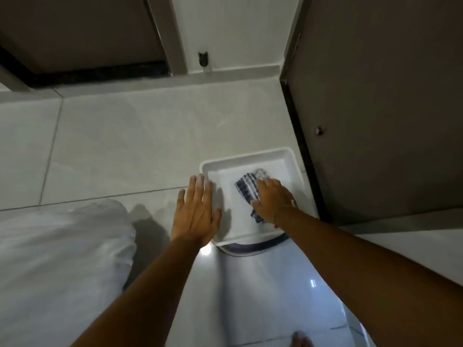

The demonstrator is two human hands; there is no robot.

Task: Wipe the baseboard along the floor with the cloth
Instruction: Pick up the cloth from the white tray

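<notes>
Right hand [271, 200], centre right of frame: palm down on striped cloth [246, 189], pressing it flat inside white tray [253, 157]; fingers spread, not clenched, cloth pinned under palm rather than grasped
Left hand [196, 211], centre: flat, released, fingertips [200, 177] at tray left rim
Tray on tiled floor [125, 146], just beside dark door [388, 96] at right
Baseboard [238, 71], top centre, well apart from cloth

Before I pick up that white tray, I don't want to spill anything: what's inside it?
A striped cloth lies in the tray, pressed down by the right hand. The cloth's near part is hidden under that hand. Whether there is water, I cannot tell.
</notes>
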